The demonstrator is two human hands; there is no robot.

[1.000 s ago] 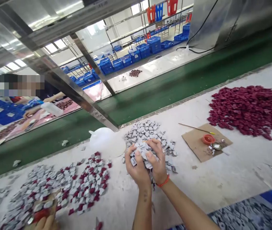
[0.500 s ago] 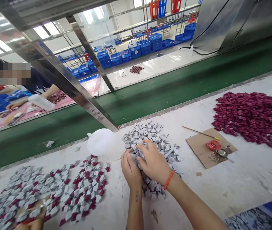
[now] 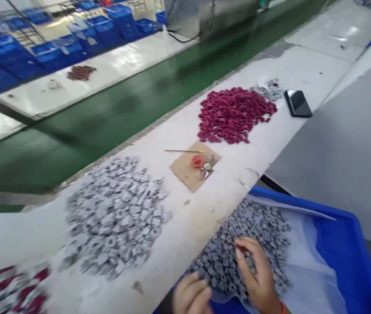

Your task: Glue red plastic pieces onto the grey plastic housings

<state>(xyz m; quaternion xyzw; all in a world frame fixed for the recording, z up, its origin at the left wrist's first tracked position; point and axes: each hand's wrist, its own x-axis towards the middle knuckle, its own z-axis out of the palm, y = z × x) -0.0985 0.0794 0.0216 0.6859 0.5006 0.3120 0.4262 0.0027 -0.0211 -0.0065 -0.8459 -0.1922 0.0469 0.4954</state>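
Head view: grey pieces [image 3: 260, 220] in blue crate [image 3: 349, 244] at 4 o'clock, beside table [image 3: 169, 253] probably for easy reach; right hand [image 3: 259, 277] over them, fingers parted, seemingly empty; left hand [image 3: 192, 296] curled, can't tell its grip.

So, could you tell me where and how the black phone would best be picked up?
I would pinch the phone across its long sides, near the middle, coming from above and the table's near edge. It lies flat, longer than wide, and the small grey pile sits off its far left.
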